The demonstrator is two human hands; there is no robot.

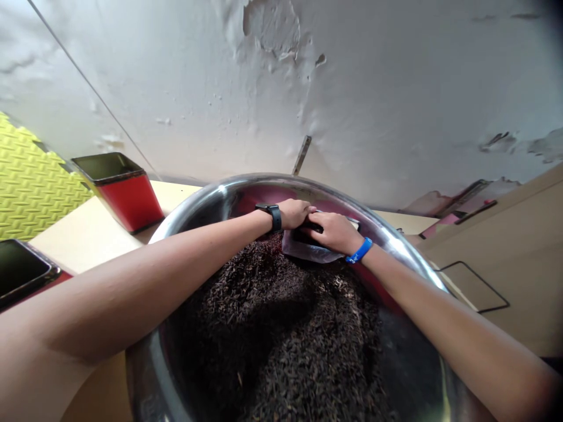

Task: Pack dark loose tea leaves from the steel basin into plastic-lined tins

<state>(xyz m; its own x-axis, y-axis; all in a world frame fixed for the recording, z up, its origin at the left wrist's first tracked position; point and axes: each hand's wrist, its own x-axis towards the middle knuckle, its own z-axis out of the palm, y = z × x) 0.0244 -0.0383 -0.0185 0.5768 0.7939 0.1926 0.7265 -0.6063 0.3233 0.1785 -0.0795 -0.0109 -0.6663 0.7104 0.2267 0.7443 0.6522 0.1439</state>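
Dark, dry loose leaves, like tea leaves (308,340), heap in a large shiny metal bowl (176,225). At the bowl's far side, a clear plastic bag (314,253) hangs around a dark opening, perhaps that of a container whose body is mostly hidden. My left hand (295,214), with a black watch at the wrist, is closed at the bag's upper left edge. Close beside it, my right hand (336,231), wearing a blue wristband, curls its fingers over the bag's upper edge. The fingertips of both hands nearly meet and are partly hidden.
A red tin (132,202) with a black rim stands open left of the bowl. Another such tin (30,272) is nearer at the left edge. Behind the bowl rises a peeling wall (197,88). A thin black wire loop (484,284) sticks out at the right.
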